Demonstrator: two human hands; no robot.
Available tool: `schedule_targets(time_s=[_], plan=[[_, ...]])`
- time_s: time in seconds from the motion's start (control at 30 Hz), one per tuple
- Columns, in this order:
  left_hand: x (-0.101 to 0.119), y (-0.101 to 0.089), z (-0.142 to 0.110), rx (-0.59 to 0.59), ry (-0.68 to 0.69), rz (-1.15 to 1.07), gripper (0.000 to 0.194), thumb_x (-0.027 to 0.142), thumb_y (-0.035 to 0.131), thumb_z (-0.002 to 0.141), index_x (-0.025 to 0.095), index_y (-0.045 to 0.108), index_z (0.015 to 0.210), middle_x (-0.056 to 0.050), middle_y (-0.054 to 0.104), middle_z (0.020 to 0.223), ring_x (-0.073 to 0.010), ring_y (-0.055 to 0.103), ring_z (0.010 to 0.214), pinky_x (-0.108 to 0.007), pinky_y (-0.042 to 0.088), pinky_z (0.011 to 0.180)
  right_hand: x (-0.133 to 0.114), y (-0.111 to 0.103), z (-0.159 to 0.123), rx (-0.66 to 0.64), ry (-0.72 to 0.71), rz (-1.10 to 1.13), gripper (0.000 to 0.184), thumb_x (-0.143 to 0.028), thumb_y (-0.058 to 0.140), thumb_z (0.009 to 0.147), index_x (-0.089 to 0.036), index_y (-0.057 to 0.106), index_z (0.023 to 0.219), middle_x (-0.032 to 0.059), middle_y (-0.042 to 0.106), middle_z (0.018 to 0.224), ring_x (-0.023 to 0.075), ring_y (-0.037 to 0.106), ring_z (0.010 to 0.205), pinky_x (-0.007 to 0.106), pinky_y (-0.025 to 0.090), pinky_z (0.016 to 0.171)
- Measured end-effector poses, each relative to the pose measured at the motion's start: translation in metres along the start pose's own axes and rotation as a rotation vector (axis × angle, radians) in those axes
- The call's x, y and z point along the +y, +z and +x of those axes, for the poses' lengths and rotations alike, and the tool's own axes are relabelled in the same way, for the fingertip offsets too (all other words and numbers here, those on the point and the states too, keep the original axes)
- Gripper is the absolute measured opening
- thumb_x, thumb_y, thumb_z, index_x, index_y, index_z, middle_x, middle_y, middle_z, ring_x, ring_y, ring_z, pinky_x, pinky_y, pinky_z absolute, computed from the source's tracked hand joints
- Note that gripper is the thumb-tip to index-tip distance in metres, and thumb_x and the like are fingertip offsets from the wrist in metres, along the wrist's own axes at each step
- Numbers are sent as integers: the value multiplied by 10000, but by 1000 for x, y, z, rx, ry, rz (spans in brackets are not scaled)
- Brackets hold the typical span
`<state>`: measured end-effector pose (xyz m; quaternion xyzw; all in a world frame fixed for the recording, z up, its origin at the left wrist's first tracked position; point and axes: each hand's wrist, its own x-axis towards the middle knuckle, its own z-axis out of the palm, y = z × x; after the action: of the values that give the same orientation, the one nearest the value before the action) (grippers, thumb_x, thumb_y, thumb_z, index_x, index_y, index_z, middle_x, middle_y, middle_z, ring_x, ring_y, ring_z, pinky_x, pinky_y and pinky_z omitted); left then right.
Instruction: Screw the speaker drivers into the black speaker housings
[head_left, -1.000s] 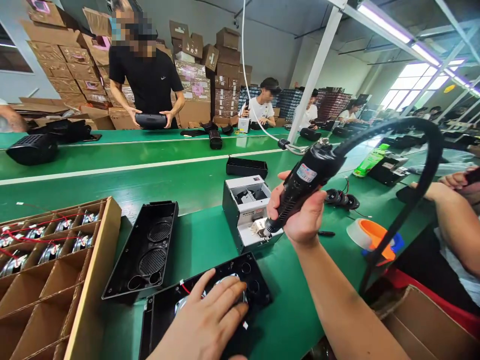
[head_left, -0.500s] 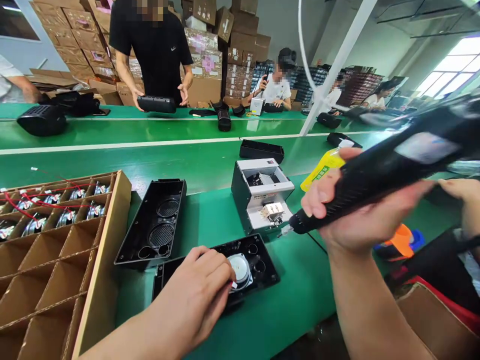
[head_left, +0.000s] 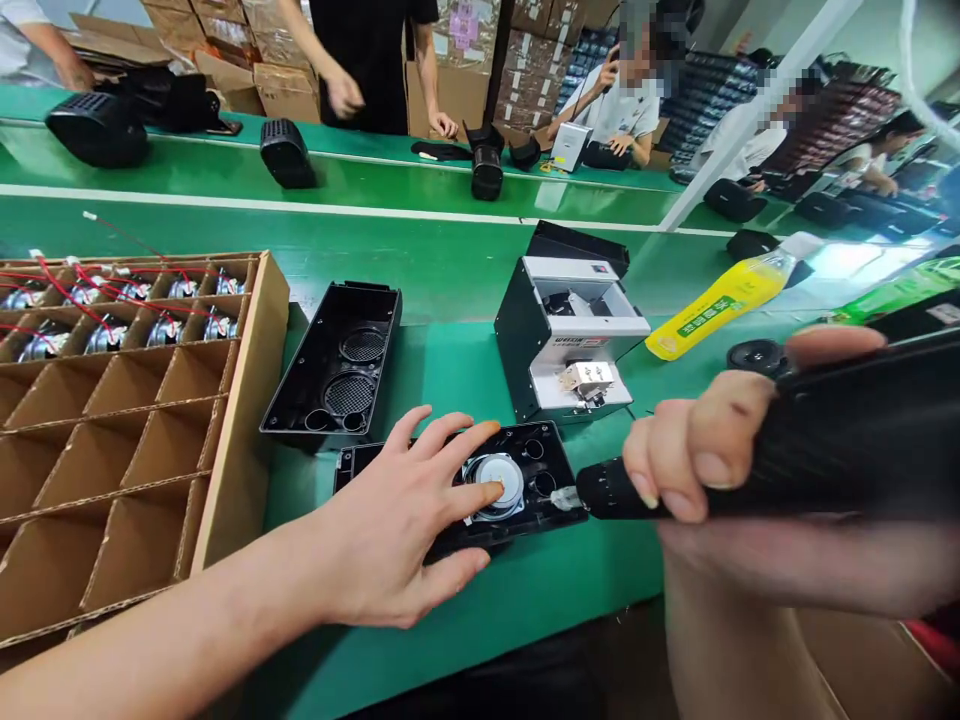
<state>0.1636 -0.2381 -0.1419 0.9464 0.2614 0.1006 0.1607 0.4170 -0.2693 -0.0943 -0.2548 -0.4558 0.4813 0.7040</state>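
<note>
Slippage is the likeliest trouble: the power screwdriver [head_left: 611,488] points its bit [head_left: 564,498] in almost flat at 3 o'clock of the round speaker [head_left: 513,480], so a careless push could skid into its frame or a fingertip. The speaker lies in the black shell [head_left: 553,458], at 6 o'clock in view, below the machine [head_left: 577,342]. Left hand [head_left: 394,505] is spread wide, one finger on the speaker, gripping nothing; uneven pressure there could shift it. Right hand [head_left: 712,455] is wrapped around the screwdriver (a bulky thing, easily tipped off line).

Half a second earlier the left fingers were bunched beside the speaker and the bit was near the machine. Across the bench, the black case [head_left: 286,155] held then now stands at 11 o'clock, released.
</note>
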Motion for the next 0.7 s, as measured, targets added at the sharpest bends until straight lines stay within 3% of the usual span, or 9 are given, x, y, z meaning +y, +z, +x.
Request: schedule_targets(time_s=[0.1, 0.2, 0.33, 0.7], plan=[[-1, 0, 0, -42, -13, 18, 506, 487, 717, 885, 273, 662, 1340, -170, 329, 1681, -466, 349, 1481, -714, 274, 1167, 15, -2, 2, -157, -49, -52, 451, -647, 701, 925, -289, 755, 1193, -1, 631, 674, 155, 533, 446, 287, 474, 420], [-1, -2, 0, -63, -27, 41, 517, 425, 744, 865, 272, 658, 1351, -181, 298, 1700, -467, 402, 1444, -682, 355, 1116, 26, -11, 5, -260, -79, -63, 591, -766, 624, 903, -308, 729, 1263, -7, 642, 695, 154, 546, 436, 293, 476, 407], [0, -3, 1, -76, -33, 41, 498, 395, 737, 866, 277, 666, 1344, -182, 305, 1699, -454, 460, 1391, -639, 422, 1048, 33, -16, 5, -230, -85, -89, 680, -859, 539, 885, -328, 722, 1266, -10, 629, 672, 161, 536, 414, 303, 466, 394], [-1, -5, 2, -69, -20, 31, 479, 407, 727, 870, 271, 676, 1327, -174, 324, 1690, -436, 483, 1355, -610, 445, 1001, 38, -12, 2, -159, -87, -110, 667, -850, 564, 879, -304, 734, 1224, -22, 617, 673, 138, 501, 396, 284, 447, 377]])
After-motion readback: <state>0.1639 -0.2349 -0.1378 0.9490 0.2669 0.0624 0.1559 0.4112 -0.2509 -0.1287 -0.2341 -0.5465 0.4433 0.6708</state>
